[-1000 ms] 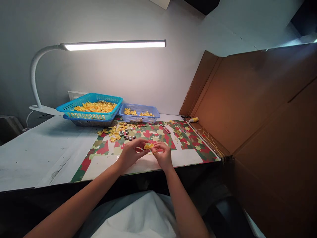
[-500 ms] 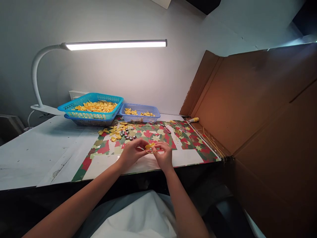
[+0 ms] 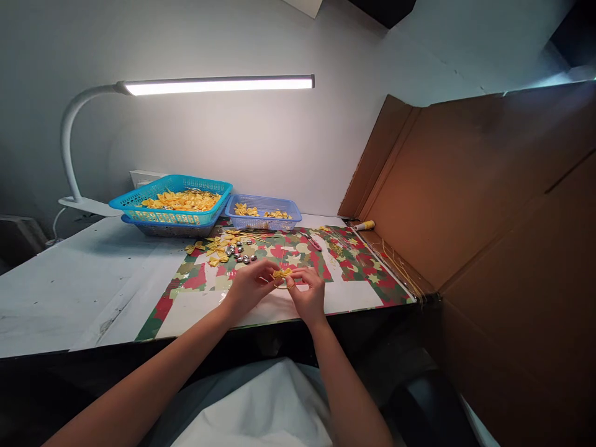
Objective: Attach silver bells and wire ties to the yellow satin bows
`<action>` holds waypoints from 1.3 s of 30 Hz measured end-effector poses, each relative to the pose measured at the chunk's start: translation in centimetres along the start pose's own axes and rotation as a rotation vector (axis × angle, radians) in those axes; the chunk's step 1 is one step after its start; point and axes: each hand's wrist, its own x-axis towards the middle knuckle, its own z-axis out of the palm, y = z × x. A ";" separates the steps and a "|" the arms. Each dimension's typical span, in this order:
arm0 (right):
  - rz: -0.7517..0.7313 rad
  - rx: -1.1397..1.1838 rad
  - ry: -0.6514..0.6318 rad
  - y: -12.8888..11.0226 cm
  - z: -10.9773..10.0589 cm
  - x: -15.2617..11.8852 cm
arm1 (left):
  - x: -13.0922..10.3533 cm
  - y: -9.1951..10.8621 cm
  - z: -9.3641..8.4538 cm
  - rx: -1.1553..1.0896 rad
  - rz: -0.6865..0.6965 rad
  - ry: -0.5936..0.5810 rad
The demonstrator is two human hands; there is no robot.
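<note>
Between my two hands, just above the front edge of the table, is a yellow ribbon bow (image 3: 282, 273) with a thin gold cord curving in a loop below it. My left hand (image 3: 252, 287) pinches the bow's left side between thumb and fingers. On the other side my right hand (image 3: 308, 292) is closed too, thumb and fingertips on the bow and cord. Beyond my left hand lie several loose yellow bows (image 3: 216, 251) and, beside them, several small silver bells (image 3: 239, 253).
A turquoise basket (image 3: 161, 214) heaped with yellow bows rests on a blue basket. Next to it stands a smaller blue basket (image 3: 264, 221) with bows. A pink cutter (image 3: 315, 244) lies on the patterned sheet. Cardboard (image 3: 488, 186) walls the right side. A lamp (image 3: 218, 85) shines overhead.
Both hands keep their grip on the bow and have barely moved. The cord loop below the bow shows slightly wider now.
</note>
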 end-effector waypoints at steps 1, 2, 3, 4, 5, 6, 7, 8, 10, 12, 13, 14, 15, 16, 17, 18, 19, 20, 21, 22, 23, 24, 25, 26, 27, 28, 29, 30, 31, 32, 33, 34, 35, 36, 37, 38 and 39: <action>0.003 0.005 -0.001 0.0 0.0 0.0 | 0.0 0.1 0.0 0.019 0.012 0.012; 0.007 0.010 -0.002 0.0 0.0 0.0 | 0.0 0.1 0.0 0.036 0.024 0.026; 0.011 0.014 -0.002 0.0 0.0 0.0 | 0.0 0.2 0.0 0.051 0.036 0.037; 0.015 0.017 0.000 0.0 0.0 0.0 | 0.0 0.2 0.0 0.064 0.047 0.043; 0.018 0.018 0.002 0.0 -0.1 0.0 | 0.0 0.3 0.0 0.076 0.056 0.045; 0.020 0.018 0.003 0.0 -0.1 0.0 | 0.1 0.3 0.0 0.087 0.065 0.044; 0.021 0.018 0.004 0.0 -0.2 0.0 | 0.1 0.4 -0.1 0.098 0.071 0.043; 0.023 0.019 0.006 0.0 -0.3 0.0 | 0.1 0.4 -0.1 0.107 0.075 0.041; 0.038 0.034 0.010 0.0 -0.5 0.0 | 0.0 0.4 -0.2 0.120 0.075 0.041; 0.055 0.063 0.008 0.1 -0.7 0.1 | 0.0 0.4 -0.3 0.122 0.066 0.035; 0.060 0.078 -0.002 0.2 -0.7 0.2 | 0.0 0.4 -0.3 0.120 0.060 0.028; 0.062 0.091 -0.016 0.3 -0.7 0.3 | 0.0 0.5 -0.3 0.115 0.054 0.018; 0.061 0.100 -0.035 0.3 -0.6 0.3 | -0.1 0.5 -0.3 0.109 0.048 0.006; 0.058 0.106 -0.054 0.4 -0.5 0.4 | -0.1 0.5 -0.3 0.101 0.042 -0.007; 0.057 0.112 -0.070 0.4 -0.4 0.5 | -0.1 0.6 -0.3 0.093 0.036 -0.018; 0.056 0.114 -0.079 0.5 -0.3 0.6 | -0.1 0.6 -0.3 0.086 0.030 -0.026; 0.056 0.116 -0.083 0.5 -0.2 0.6 | -0.1 0.6 -0.3 0.078 0.024 -0.031; 0.057 0.117 -0.083 0.5 -0.1 0.6 | -0.1 0.6 -0.3 0.070 0.017 -0.032; 0.057 0.115 -0.081 0.5 0.0 0.6 | -0.1 0.6 -0.3 0.062 0.010 -0.032; 0.056 0.113 -0.079 0.5 0.0 0.6 | 0.0 0.6 -0.3 0.053 0.003 -0.030; 0.056 0.110 -0.078 0.5 0.1 0.6 | 0.0 0.5 -0.3 0.044 -0.004 -0.028; 0.055 0.107 -0.079 0.5 0.1 0.5 | 0.0 0.5 -0.3 0.035 -0.012 -0.026; 0.054 0.104 -0.080 0.5 0.1 0.5 | 0.0 0.4 -0.3 0.025 -0.020 -0.023; 0.053 0.101 -0.081 0.5 0.1 0.5 | 0.0 0.4 -0.3 0.014 -0.027 -0.021; 0.053 0.097 -0.080 0.5 0.1 0.4 | 0.0 0.3 -0.3 0.002 -0.034 -0.019; 0.054 0.093 -0.077 0.5 0.1 0.4 | 0.1 0.3 -0.3 -0.012 -0.040 -0.017; 0.055 0.089 -0.074 0.5 0.1 0.4 | 0.1 0.2 -0.3 -0.027 -0.045 -0.018; 0.056 0.084 -0.070 0.5 0.1 0.4 | 0.1 0.2 -0.3 -0.043 -0.051 -0.020; 0.056 0.080 -0.066 0.5 0.1 0.4 | 0.2 0.1 -0.3 -0.060 -0.057 -0.024; 0.055 0.075 -0.062 0.6 0.1 0.3 | 0.2 0.1 -0.2 -0.076 -0.064 -0.031; 0.054 0.071 -0.057 0.6 0.1 0.3 | 0.2 0.0 -0.2 -0.091 -0.071 -0.038; 0.053 0.066 -0.053 0.6 0.2 0.3 | 0.2 0.0 -0.2 -0.106 -0.078 -0.045; 0.052 0.062 -0.049 0.7 0.2 0.3 | 0.2 -0.1 -0.2 -0.118 -0.086 -0.053; 0.052 0.057 -0.045 0.7 0.2 0.3 | 0.2 -0.2 -0.2 -0.129 -0.093 -0.060; 0.051 0.054 -0.041 0.7 0.2 0.3 | 0.2 -0.2 -0.1 -0.138 -0.100 -0.066; 0.049 0.050 -0.037 0.8 0.2 0.3 | 0.2 -0.3 -0.1 -0.145 -0.107 -0.070; 0.048 0.047 -0.035 0.8 0.2 0.3 | 0.2 -0.4 -0.1 -0.150 -0.114 -0.073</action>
